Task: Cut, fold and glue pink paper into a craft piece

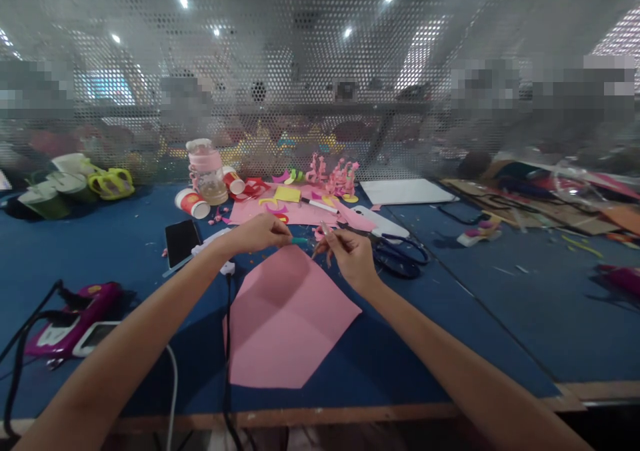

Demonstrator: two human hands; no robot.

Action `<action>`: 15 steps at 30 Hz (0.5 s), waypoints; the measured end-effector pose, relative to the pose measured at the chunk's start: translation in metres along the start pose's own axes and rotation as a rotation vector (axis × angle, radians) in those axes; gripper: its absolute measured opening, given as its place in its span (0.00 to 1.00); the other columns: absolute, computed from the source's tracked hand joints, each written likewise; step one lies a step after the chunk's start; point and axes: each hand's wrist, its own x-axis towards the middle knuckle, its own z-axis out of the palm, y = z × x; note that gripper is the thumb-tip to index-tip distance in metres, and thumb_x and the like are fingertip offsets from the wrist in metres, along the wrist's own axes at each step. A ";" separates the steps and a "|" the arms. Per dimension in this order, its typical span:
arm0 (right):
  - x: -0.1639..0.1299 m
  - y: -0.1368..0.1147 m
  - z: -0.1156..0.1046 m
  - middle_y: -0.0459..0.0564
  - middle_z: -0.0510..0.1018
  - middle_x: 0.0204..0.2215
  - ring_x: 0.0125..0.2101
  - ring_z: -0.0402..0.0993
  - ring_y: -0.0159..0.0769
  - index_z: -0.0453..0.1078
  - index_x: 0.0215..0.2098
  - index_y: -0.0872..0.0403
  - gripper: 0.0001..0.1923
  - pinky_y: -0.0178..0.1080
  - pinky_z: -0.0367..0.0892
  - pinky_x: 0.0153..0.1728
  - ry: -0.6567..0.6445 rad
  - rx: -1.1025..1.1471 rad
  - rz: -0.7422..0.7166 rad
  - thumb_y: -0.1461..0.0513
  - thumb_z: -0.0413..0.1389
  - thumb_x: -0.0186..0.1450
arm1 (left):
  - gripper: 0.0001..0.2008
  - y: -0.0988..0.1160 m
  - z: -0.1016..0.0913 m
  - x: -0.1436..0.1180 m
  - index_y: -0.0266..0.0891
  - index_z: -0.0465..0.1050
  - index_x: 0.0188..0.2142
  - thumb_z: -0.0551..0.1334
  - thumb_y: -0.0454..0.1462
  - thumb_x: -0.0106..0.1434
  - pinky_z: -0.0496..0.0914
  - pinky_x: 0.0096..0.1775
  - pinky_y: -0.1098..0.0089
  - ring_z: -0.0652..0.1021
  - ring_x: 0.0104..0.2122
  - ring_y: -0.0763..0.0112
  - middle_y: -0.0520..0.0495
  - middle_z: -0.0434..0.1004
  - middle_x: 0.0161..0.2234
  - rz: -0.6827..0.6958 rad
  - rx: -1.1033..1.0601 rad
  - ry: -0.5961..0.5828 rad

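Observation:
My left hand (pixel 263 232) is closed, pinching a small teal stick-like piece (pixel 300 241) whose kind I cannot make out. My right hand (pixel 350 254) is closed on a slim pale pen (pixel 325 227), its upper end showing above the fingers and its thin tip pointing down. Both hands are over the top corner of a large pink sheet of paper (pixel 285 317) with angled edges. Just right of my right hand lie scissors with dark blue handles (pixel 400 254). A curled pink piece (pixel 319 232) is between the hands, farther back.
Behind the hands are pink paper scraps, a yellow pad (pixel 287 194), a marker (pixel 320 205) and pink curly figures (pixel 343 177). A bottle (pixel 207 174), paper cups (pixel 193 204) and a phone (pixel 183 243) stand or lie left. A purple power strip (pixel 95 304) and cables are near left. Perforated metal screen (pixel 300 71) behind.

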 end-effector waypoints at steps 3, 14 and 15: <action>-0.004 -0.003 0.000 0.47 0.75 0.19 0.15 0.66 0.29 0.68 0.21 0.54 0.16 0.33 0.62 0.16 -0.026 -0.122 -0.096 0.53 0.50 0.60 | 0.06 0.000 0.000 -0.001 0.35 0.76 0.23 0.61 0.35 0.50 0.59 0.26 0.76 0.66 0.21 0.79 0.54 0.70 0.18 -0.024 0.033 0.009; -0.011 -0.009 -0.001 0.47 0.75 0.21 0.23 0.70 0.31 0.69 0.22 0.52 0.15 0.35 0.65 0.28 -0.155 -0.382 -0.453 0.62 0.46 0.63 | 0.04 0.000 -0.001 -0.004 0.38 0.78 0.23 0.63 0.33 0.45 0.61 0.25 0.77 0.72 0.22 0.76 0.51 0.76 0.20 0.005 0.170 -0.012; -0.011 -0.009 -0.002 0.47 0.74 0.20 0.23 0.70 0.31 0.69 0.22 0.52 0.15 0.35 0.65 0.28 -0.163 -0.391 -0.485 0.62 0.46 0.63 | 0.04 0.000 -0.001 -0.004 0.37 0.78 0.23 0.63 0.33 0.45 0.61 0.25 0.77 0.72 0.22 0.76 0.51 0.76 0.20 -0.001 0.180 -0.015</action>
